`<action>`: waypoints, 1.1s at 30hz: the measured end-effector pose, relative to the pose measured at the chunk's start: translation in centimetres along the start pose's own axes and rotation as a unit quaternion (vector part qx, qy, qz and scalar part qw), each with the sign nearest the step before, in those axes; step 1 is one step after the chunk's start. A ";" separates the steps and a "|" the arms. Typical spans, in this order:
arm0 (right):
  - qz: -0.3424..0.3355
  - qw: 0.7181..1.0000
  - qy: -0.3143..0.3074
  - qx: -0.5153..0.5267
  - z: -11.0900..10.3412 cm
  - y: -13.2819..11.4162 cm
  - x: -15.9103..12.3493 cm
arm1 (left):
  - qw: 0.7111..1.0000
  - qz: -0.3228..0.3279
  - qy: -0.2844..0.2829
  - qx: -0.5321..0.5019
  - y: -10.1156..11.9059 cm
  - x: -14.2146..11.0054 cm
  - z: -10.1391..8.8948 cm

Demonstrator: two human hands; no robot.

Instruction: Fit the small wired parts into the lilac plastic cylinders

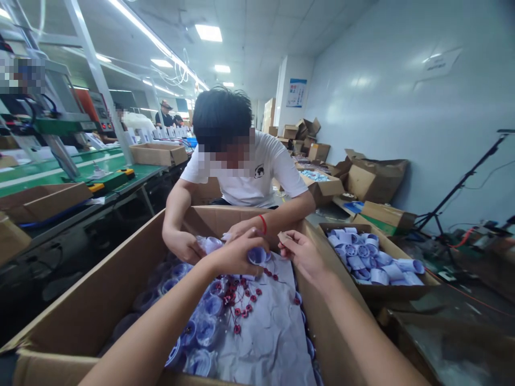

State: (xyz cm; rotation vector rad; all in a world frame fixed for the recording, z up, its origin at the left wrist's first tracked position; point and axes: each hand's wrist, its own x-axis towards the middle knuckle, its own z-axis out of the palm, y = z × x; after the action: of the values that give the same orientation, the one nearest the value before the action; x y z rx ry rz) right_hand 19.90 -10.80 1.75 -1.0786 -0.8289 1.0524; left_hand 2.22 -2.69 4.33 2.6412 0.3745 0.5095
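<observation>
My left hand is closed round a small blue-white plastic cup part held over a large cardboard box. My right hand pinches a small tan piece just to the right of it. The box holds many clear-blue plastic cups, a crumpled grey sheet and several small red wired parts. Across the box a person in a white T-shirt leans in, with both hands among the cups at the far end.
A smaller cardboard box of blue-white cups stands to the right. More cardboard boxes are stacked along the right wall. A green conveyor bench with machines runs on the left. A black stand leans at the far right.
</observation>
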 end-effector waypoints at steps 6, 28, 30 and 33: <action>0.026 0.999 0.004 0.035 0.3 1.8 1.1 | 0.989 0.008 -0.045 -0.143 0.0 -0.1 0.2; -0.074 0.995 -0.034 -0.055 -0.5 1.6 0.8 | 0.965 -0.104 0.004 -0.240 -1.3 -0.8 -0.7; -0.092 0.995 0.005 -0.041 -0.4 0.9 0.7 | 0.978 -0.083 0.016 -0.191 -1.7 -0.6 -0.5; -0.123 0.991 0.039 -0.028 -0.3 0.2 0.3 | 0.991 -0.065 0.054 -0.106 -2.4 -0.6 -0.2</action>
State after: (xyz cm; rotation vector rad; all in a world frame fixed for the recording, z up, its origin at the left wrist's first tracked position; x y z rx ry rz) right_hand 20.21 -10.60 1.47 -1.0284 -0.9073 0.7797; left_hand 1.15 -0.70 3.24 2.3738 0.4928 0.6163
